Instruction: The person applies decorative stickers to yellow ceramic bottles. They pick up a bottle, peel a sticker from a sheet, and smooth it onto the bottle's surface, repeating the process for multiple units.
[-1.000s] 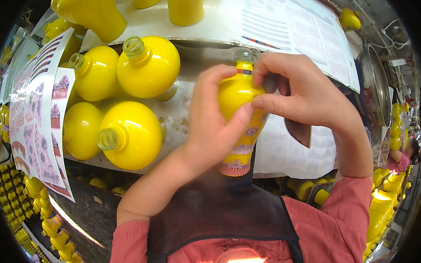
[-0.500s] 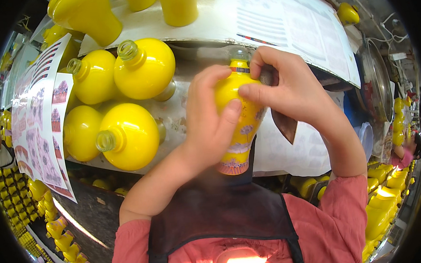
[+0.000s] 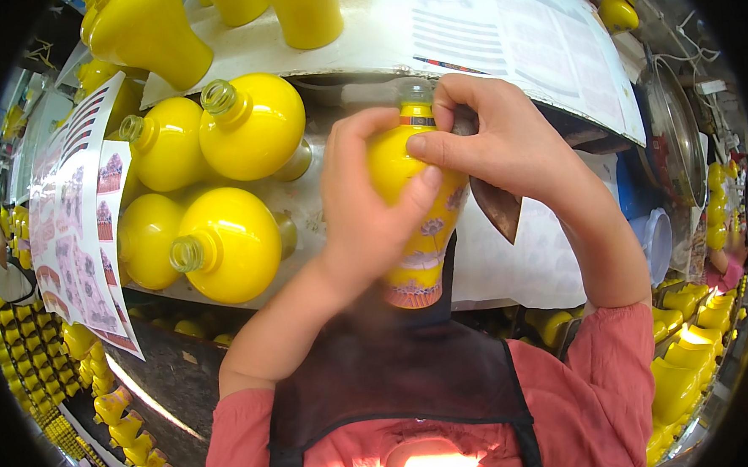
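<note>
A yellow glass bottle with a clear threaded neck lies before me, neck pointing away and base toward my apron. Purple flower prints decorate its lower body, and a dark patterned band circles its neck. My left hand wraps the bottle's left side, fingertips up by the band. From the right, my right hand closes on the shoulder and neck, thumb pressed on the yellow surface. A brown pointed blade-like tool sticks out below my right hand; its upper part is tucked behind the fingers.
Several undecorated yellow bottles lie at the left, necks toward me. Sheets of printed decals hang at the far left. Across the back, a white board carries more yellow bottles and a decal sheet. A translucent tub is at the right.
My right hand and its thumb have shifted slightly left along the bottle's shoulder. The left hand stays around the bottle. The whole view has moved a little.
</note>
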